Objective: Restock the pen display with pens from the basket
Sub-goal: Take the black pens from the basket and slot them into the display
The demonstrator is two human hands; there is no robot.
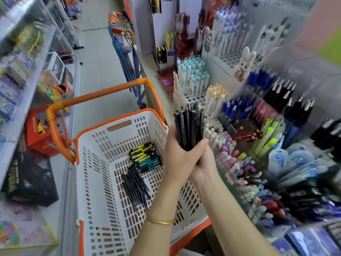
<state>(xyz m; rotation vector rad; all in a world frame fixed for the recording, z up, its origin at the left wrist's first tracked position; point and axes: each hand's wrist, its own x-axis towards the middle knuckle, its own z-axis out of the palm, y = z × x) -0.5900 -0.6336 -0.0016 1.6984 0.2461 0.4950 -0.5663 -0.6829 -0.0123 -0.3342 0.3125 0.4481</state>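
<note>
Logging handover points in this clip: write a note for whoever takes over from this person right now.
Left hand: grips a bundle of black pens, held upright.
Right hand: curled round the bundle's lower end.
Basket: loose black pens, yellow pens and teal pens lie on its floor.
Done: the bundle is out of the basket, held beside the pen display.
Left: seat the bundle in the display, then restock the three groups from the basket.

Pretty narrow shop aisle, brightly lit, with a pale tiled floor [96, 74] running back. Shelves [27, 58] packed with colourful boxes on the left, blue trolleys [127, 58] parked further along.
</note>
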